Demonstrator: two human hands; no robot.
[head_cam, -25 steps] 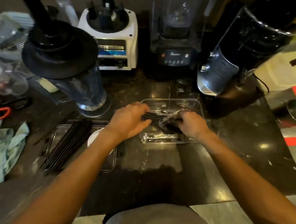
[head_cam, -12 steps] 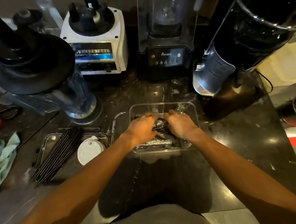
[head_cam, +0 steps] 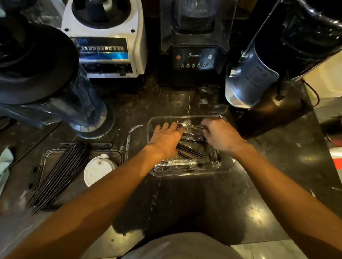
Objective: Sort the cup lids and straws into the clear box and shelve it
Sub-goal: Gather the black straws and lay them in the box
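Observation:
The clear box stands on the dark counter in front of me. Black straws lie loose in it, with a plastic-wrapped bundle along its near wall. My left hand lies flat over the straws, fingers straight and reaching to the far wall. My right hand has its fingers curled and pinches a shiny wrapped straw near the far rim. To the left, more black straws and a white cup lid rest on a metal tray.
A white blender base, a black blender and a steel-bodied machine line the back. A large blender jar leans at the left. A clear curved piece lies left of the box. A pale cloth sits at the far left.
Both hands have slid from the middle of the box toward its far wall. My left hand has flattened out, and my right now pinches a wrapped straw.

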